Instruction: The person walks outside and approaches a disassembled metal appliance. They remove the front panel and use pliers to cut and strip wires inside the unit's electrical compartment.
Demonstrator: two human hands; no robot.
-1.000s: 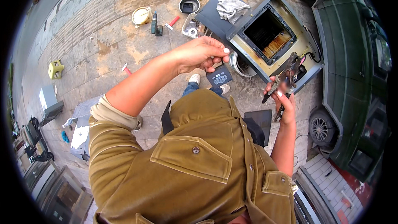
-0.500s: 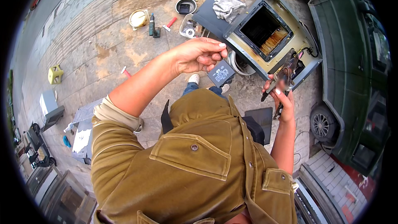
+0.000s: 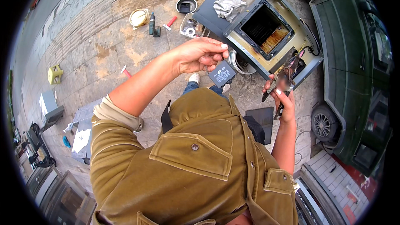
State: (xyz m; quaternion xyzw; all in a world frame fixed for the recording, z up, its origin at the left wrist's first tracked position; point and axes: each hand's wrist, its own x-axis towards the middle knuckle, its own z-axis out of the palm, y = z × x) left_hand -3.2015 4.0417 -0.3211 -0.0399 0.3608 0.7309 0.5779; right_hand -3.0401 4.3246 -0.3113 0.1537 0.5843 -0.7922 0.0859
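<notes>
My left hand is closed in a pinch, thumb against the bent fingers, on what looks like a thin dark lead. Just below the fingertips hangs a black box-shaped capacitor with white print on its face. My right hand is wrapped round a pair of dark, worn pliers. The jaws point up toward a wiring opening in the metal appliance, where coloured wires show; whether the jaws touch anything I cannot tell. Brown, burnt-looking residue coats part of the appliance's square cavity.
A grey rag lies on a dark panel beside the appliance. Beyond are a parts tub, a round pan, a drill and a red-handled tool. A green vehicle stands close on the right.
</notes>
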